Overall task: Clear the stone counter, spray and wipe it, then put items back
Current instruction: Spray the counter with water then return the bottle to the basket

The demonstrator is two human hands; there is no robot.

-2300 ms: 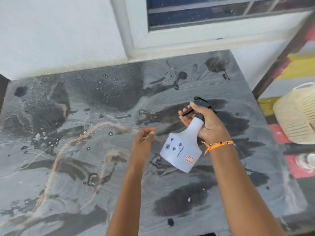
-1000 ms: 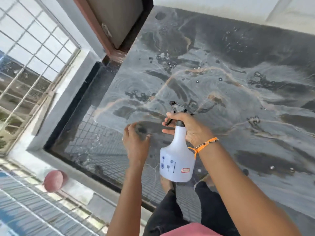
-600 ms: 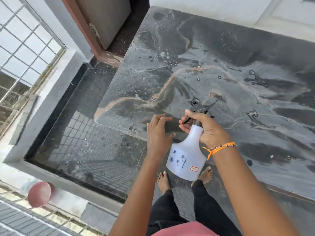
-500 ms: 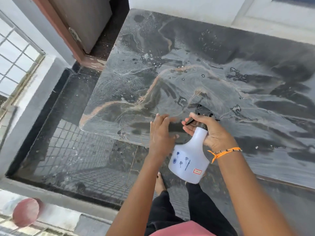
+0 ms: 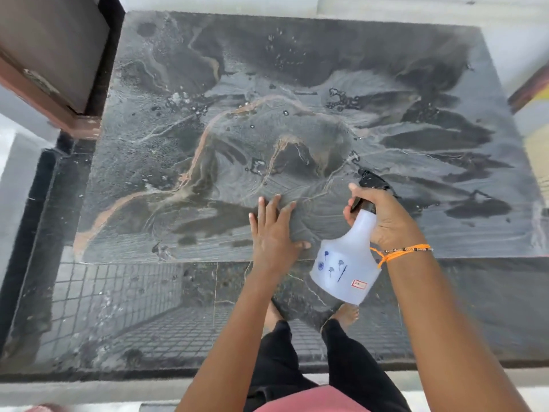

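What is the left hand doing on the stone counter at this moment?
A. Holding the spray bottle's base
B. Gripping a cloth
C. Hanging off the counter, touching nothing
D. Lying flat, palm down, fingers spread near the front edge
D: the left hand lies open and flat on the wet stone counter with nothing in it, while the right hand grips the neck of the spray bottle.

- Bench (image 5: 297, 84): dark veined stone, polished, wet and glossy with droplets.
- Spray bottle (image 5: 346, 269): translucent white plastic, smooth; black plastic trigger head (image 5: 371, 181).
- Floor (image 5: 118, 307): small grey tiles, shiny.
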